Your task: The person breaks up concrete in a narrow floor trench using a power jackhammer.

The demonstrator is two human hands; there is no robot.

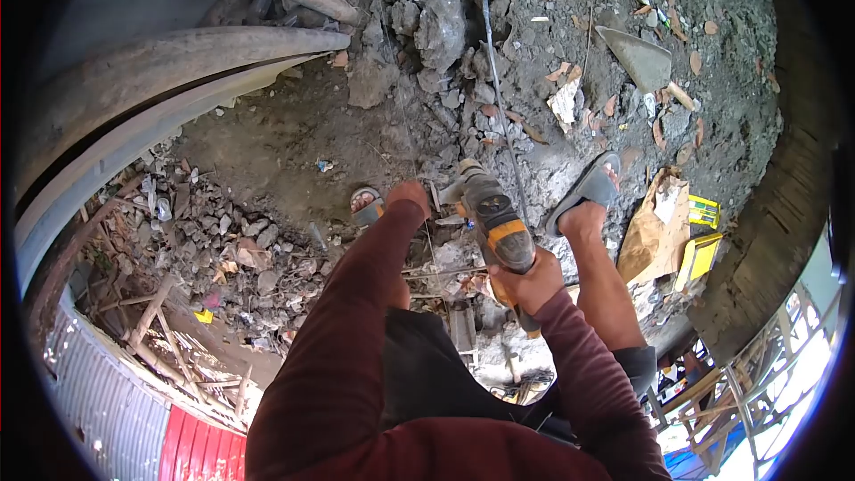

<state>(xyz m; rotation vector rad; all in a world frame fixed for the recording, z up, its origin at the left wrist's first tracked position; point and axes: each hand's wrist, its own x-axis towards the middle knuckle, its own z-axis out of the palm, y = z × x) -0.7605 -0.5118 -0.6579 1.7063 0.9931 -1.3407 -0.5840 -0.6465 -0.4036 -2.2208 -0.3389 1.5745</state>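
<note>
A power tool (499, 223) with a dark body and orange bands lies between my legs, its front end pointing up and left. My right hand (530, 281) is wrapped round its rear handle. To the left of the tool, my left hand (410, 196) is closed near a thin line that runs down over the rubble; what it holds, if anything, is too small to make out. A taut cord (490, 44) runs from the top of the view down to beside the tool.
Broken rock (441, 27) lies ahead. A trowel (646, 58) rests upper right. Torn brown paper (657, 232) and a yellow item (697, 258) lie right of my sandalled foot (588, 191). Large pipes (178, 58) jut in from the left, above loose rubble (249, 245).
</note>
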